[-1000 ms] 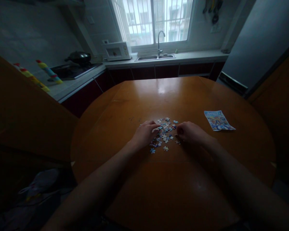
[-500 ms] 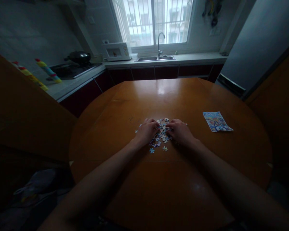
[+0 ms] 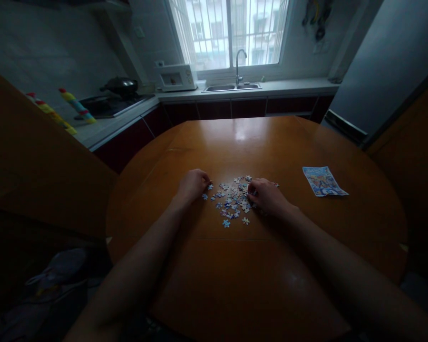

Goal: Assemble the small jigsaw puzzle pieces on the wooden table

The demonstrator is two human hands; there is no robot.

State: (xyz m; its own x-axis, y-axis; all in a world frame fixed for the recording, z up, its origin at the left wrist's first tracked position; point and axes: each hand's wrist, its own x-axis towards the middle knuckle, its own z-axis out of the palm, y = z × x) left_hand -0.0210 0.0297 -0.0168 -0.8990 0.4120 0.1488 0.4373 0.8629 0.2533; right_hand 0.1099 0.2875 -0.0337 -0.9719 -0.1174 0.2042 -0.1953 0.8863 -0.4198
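A loose pile of small jigsaw puzzle pieces [image 3: 233, 202], some bluish and some pale, lies spread on the brown wooden table [image 3: 214, 270]. My left hand [image 3: 193, 185] is left of the pile, fingers bent and closed at a puzzle piece [image 3: 210, 182] by their tips. Other single pieces lie just beside those fingertips. At the right edge of the pile rests my right hand [image 3: 267, 195], its thumb and forefinger curled together on a puzzle piece that they partly cover. Two pieces lie apart at the near side of the pile.
A creased, colourful picture sheet [image 3: 323, 181] lies on the table to the right. Beyond the table are a counter with a sink [image 3: 231, 87], a white microwave [image 3: 176, 77] and a pan [image 3: 121, 86] on the stove. A fridge [image 3: 371, 71] stands at the right.
My left hand has moved left, away from the pile, uncovering pieces on its left side. My right hand stays at the right edge. The view has shifted slightly.
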